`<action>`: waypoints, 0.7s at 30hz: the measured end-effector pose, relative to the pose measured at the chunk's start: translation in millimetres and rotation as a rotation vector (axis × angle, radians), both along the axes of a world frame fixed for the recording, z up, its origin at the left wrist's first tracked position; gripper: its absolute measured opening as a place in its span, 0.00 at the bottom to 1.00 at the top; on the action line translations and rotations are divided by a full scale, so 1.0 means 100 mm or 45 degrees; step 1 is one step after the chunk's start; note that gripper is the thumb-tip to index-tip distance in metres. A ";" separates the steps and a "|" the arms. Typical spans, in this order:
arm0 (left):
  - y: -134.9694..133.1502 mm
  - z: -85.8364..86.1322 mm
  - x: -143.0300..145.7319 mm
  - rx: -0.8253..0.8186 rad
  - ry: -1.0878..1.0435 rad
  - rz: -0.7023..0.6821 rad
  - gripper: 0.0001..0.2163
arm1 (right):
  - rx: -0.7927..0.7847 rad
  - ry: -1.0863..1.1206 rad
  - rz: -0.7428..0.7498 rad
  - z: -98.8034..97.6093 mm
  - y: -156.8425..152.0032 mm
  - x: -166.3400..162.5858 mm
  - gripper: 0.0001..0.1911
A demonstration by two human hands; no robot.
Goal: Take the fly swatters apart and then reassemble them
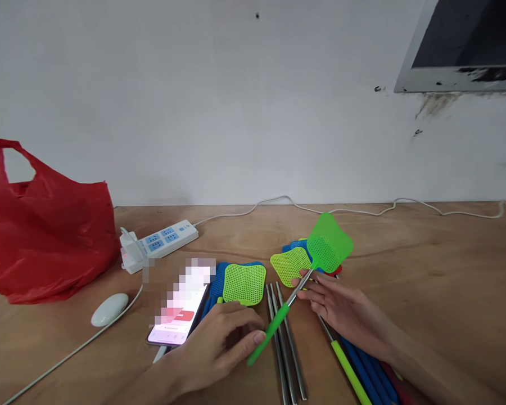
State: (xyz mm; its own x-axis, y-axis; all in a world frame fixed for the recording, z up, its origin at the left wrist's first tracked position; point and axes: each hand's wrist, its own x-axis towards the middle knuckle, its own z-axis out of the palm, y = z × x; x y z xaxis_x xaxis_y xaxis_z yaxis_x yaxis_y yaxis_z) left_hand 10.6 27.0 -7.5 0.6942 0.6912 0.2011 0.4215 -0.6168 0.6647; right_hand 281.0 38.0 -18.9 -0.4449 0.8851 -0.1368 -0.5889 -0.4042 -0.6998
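A green fly swatter (329, 243) with a metal shaft is held tilted above the table, its head up and to the right. My left hand (219, 343) pinches its green handle (269, 333) between thumb and curled fingers. Higher up, my right hand (341, 309) loosely holds the shaft just below the head, fingers passing behind it. Beneath the swatter, several bare metal rods (283, 349) lie side by side. A yellow-green swatter head (244, 284) rests on blue ones beside my left hand. Another yellow-green swatter (290, 265) lies behind my right fingers, among blue and red ones.
On the left stand a red plastic bag (46, 236) and a white power strip (168, 242) with a plugged-in charger. A lit phone (179, 320) lies near my left wrist, close to a white mouse-like object (109, 309). A white cable (362, 211) runs along the wall.
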 end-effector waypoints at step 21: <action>-0.03 -0.03 0.04 0.000 0.123 0.224 0.10 | 0.549 -0.754 -0.042 -0.03 -0.08 -0.08 0.17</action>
State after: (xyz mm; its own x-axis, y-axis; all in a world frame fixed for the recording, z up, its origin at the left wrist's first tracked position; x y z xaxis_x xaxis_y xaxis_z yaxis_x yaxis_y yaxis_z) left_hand 14.7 23.9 -10.8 0.5790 0.8034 0.1391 0.5848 -0.5280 0.6159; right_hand 272.8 30.4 -21.6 -0.3769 0.9261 0.0173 -0.0693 -0.0096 -0.9975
